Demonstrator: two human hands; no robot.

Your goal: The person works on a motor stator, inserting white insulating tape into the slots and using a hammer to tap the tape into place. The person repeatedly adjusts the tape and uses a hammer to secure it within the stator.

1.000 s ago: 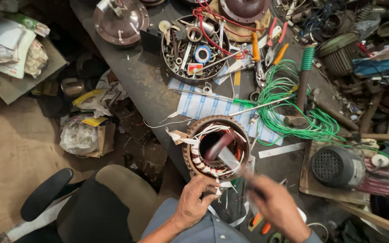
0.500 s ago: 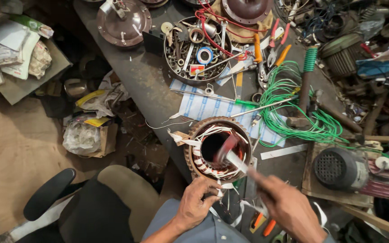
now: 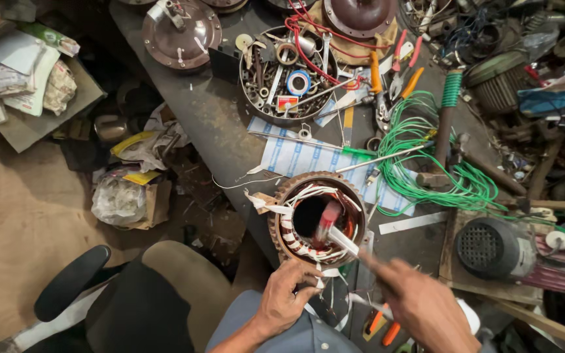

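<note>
A round motor stator (image 3: 282, 225) with copper windings and white insulation strips lies on the dark workbench (image 3: 217, 124). My left hand (image 3: 287, 295) grips its near rim. My right hand (image 3: 420, 307), blurred by motion, holds a small mallet (image 3: 335, 229) with a red head; the head is inside the stator's bore, over the windings.
A round tray (image 3: 253, 98) of screws, tape and small parts sits behind the stator. Green wire coils (image 3: 420, 150), pliers, a hammer and a grey motor (image 3: 495, 248) crowd the right. Orange-handled pliers (image 3: 382, 325) lie near me. A chair (image 3: 132, 301) and floor clutter are left.
My right hand has swung the mallet, and its red head has shifted a little within the stator bore. My left hand keeps its hold on the rim.
</note>
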